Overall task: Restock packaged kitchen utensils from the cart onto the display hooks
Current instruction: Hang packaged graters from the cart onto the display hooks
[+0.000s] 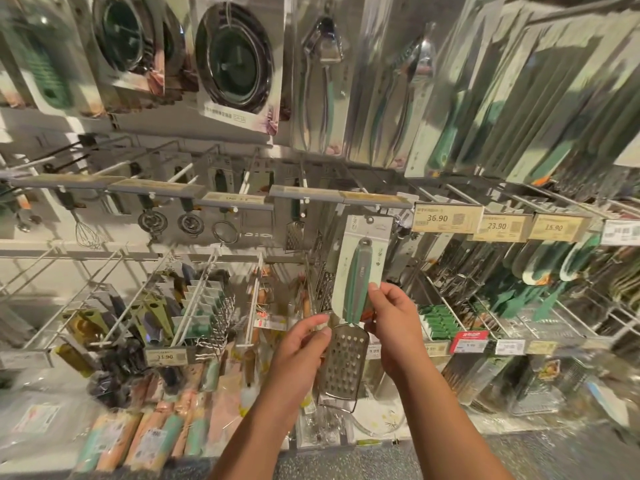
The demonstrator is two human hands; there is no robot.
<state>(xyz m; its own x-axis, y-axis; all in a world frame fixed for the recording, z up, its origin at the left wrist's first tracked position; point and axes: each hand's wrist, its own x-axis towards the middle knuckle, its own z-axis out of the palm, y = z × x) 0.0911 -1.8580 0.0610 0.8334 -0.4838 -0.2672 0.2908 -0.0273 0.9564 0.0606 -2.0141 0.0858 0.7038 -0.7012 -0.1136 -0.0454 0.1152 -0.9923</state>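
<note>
Fingers (pixel 375 292) of the right hand (pixel 394 327) pinch the green handle of a packaged grater (pixel 349 306), thumb on the front and the other fingers behind the backing card. Left-hand fingers (pixel 317 327) curl against the left edge of the same pack, thumb and forefinger nipping it just where the card ends and the metal blade begins. The left hand (pixel 298 344) sits a little lower than the right. Both forearms rise from the bottom edge of the view.

The grater is held upright, tilted slightly to the right, with its perforated blade hanging down between the two wrists. Its card top, with the hang hole, reaches up to just under a grey label rail (pixel 374 199); whether the hole is already on a hook cannot be told.

Just behind and left of it, another grater (pixel 295 233) hangs from the same row, beside whisks (pixel 86 233) and round strainers (pixel 189 221). To the right, price tags (pixel 446 218) read 36.90, 23.90 and 15.90. Lower down, wire racks (pixel 194 306) carry more packaged utensils, and rolling pins (pixel 145 441) lie along the bottom shelf.

Farthest up, carded round pans (pixel 235 60) and tongs (pixel 322 64) hang on the top row.
</note>
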